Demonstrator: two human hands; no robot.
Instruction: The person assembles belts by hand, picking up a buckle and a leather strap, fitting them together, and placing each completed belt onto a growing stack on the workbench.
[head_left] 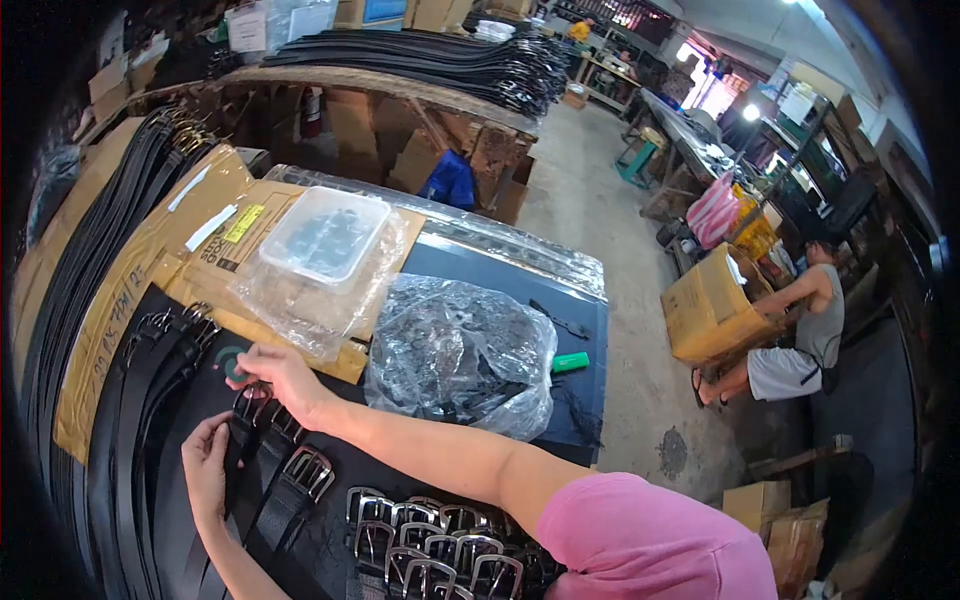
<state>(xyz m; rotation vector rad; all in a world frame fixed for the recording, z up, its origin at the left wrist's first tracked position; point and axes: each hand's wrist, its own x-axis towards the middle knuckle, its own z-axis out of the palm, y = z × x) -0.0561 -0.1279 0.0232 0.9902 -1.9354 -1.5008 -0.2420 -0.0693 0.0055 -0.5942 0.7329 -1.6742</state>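
Note:
My right hand (285,385) reaches across from the right, its fingers closed at the buckle end of a black belt (243,425). Just below and to the left, my left hand (208,465) has its fingers pressed against the strap of that same belt. Beside it lie more black belts with metal buckles, one buckle (308,473) facing up. Several silver buckles (430,545) sit in rows at the bottom centre. A bundle of black belts (150,390) lies left of my hands.
A clear plastic bag (460,350) of dark items, a plastic tub (327,235) and a green object (570,362) are on the table. Belts are piled on a back table (350,82). At the right, a person (815,310) reaches into a cardboard box (715,310).

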